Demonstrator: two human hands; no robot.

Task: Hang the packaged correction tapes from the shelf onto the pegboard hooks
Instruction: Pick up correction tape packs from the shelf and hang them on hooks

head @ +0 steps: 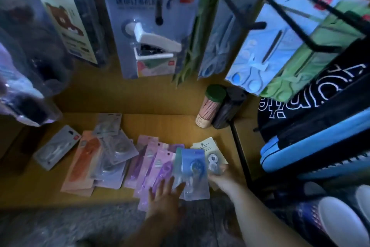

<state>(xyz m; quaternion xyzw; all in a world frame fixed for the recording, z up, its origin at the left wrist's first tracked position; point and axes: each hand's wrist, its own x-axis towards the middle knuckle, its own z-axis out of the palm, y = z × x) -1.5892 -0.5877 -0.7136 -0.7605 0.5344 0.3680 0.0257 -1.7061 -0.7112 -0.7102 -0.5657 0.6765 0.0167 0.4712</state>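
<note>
A: What do we have on the wooden shelf [180,124]?

B: We see packaged correction tapes fanned out flat across it. Grey pack [57,147] far left, orange pack [84,161] just beside it, clear packs [115,152] overlapping next to that, then purple packs [152,163] in an overlapping row. Blue pack [194,168] right of the purples, and a cream pack [210,153] partly under it.

A: Hands?

B: Left hand [165,196] is flat, fingers spread, resting on the lower end of the purple packs and touching the blue pack's edge. Nothing gripped, we'd call it released. Right hand [222,178] sits at the right edge of the blue and cream packs, fingers curled around them; we read it as grasping the cream pack, though blur keeps us from being sure which one.

A: Hooks?

B: Black pegboard hooks [159,2] above, already carrying a stapler pack [152,36] and scissors packs [266,50] to the right. No tape on a hook. Two pencil tubes [212,106] stand at the shelf's back right.
</note>
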